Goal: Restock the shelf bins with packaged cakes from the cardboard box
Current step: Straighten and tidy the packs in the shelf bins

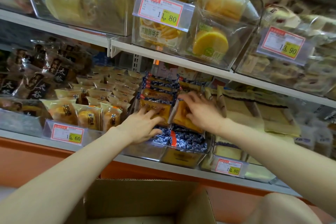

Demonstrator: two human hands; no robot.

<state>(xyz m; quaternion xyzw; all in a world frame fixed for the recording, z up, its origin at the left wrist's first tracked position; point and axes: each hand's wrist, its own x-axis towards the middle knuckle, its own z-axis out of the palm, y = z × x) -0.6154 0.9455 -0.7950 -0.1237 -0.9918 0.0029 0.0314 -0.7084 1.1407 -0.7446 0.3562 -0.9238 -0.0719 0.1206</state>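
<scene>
Both my hands reach into a clear plastic shelf bin point(145, 149) filled with blueberry-print cake packets point(158, 94) standing in two rows. My left hand point(143, 123) rests with spread fingers on the front packet of the left row point(156, 108). My right hand point(198, 109) has its fingers curled round the top of the front packet of the right row point(183, 116). More blueberry packets point(183, 140) lie at the bin's front. The open cardboard box point(141, 202) sits below at the bottom edge; its contents are hidden.
Left of this bin stand yellow cake packets point(87, 114) and dark-wrapped ones point(34, 82). A bin of flat tan packets point(254, 111) is on the right. The shelf above point(163, 56) holds clear bins with price tags. An orange panel runs below the shelf.
</scene>
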